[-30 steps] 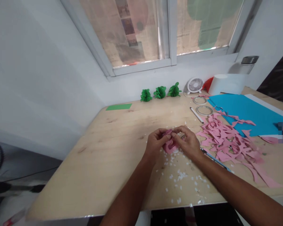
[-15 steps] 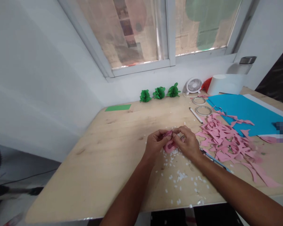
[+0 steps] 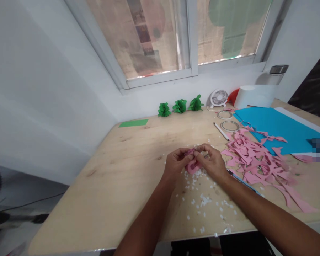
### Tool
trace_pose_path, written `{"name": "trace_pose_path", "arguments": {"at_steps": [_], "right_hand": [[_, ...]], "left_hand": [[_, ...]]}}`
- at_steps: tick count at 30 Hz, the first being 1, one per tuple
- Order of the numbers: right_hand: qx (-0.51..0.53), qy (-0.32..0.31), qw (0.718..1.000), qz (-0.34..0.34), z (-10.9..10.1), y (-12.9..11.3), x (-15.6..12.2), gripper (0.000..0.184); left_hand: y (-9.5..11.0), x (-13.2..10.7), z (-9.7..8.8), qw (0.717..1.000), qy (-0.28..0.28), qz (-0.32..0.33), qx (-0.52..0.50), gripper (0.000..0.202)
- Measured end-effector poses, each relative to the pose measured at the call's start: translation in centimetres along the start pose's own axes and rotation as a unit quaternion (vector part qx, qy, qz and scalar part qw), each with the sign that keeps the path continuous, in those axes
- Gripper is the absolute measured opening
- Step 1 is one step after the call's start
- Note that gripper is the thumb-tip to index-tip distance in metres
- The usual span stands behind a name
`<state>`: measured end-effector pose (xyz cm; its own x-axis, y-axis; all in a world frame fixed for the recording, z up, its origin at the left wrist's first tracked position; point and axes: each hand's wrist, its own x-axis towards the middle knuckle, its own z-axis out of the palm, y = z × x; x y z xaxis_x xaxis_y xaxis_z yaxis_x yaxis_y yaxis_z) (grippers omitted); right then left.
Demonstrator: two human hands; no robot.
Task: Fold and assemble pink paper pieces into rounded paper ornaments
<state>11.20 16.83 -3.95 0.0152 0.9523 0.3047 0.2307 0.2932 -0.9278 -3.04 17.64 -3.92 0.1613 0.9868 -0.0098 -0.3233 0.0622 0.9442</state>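
Between my two hands is a pink paper piece with curved, looped layers. My left hand pinches its left side between thumb and fingers. From the right, my right hand grips its upper edge, the fingertips of both hands almost meeting. The fingers hide much of the piece. Small white bits of paper lie scattered on the table under and in front of my hands. A blue pen-like stick lies by my right forearm, partly covered by it.
Pink paper scraps heap up at the right beside blue sheets. Tape rolls and a white marker lie behind. Green paper shapes, a small white fan and a green strip line the wooden table's back.
Both hands keep hold of the pink paper piece in nearly the same place. Only a very slight shift of the view shows.
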Motion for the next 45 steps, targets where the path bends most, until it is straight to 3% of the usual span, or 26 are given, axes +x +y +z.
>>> {"name": "trace_pose_path", "arguments": {"at_steps": [12, 23, 31, 37, 40, 45], "right_hand": [[-0.102, 0.038, 0.993, -0.047, 0.1, 0.3, 0.1, 0.007], [-0.108, 0.016, 0.991, -0.08, -0.2, 0.0, 0.1, 0.011], [-0.12, 0.033, 0.989, -0.08, 0.0, 0.3, 0.2, 0.01], [-0.065, 0.062, 0.995, -0.048, -0.1, 0.8, 0.3, 0.014], [-0.051, 0.028, 0.996, -0.06, -0.3, 0.4, 0.2, 0.021], [-0.057, 0.0, 0.996, -0.074, -0.3, -0.3, 0.1, 0.004]], "left_hand": [[-0.4, 0.0, 0.0, 1.0, 0.003, -0.013, 0.004, 0.027], [-0.4, 0.1, 0.2, 1.0, 0.02, -0.003, 0.0, 0.03], [-0.3, 0.0, 0.4, 0.999, 0.036, 0.01, 0.013, 0.03], [0.3, 0.3, 0.0, 0.995, 0.087, 0.004, -0.058, 0.033], [0.5, 0.5, -0.3, 0.991, 0.1, -0.001, -0.09, 0.035], [0.8, 0.8, -0.8, 0.981, 0.161, 0.041, -0.104, 0.033]]}}
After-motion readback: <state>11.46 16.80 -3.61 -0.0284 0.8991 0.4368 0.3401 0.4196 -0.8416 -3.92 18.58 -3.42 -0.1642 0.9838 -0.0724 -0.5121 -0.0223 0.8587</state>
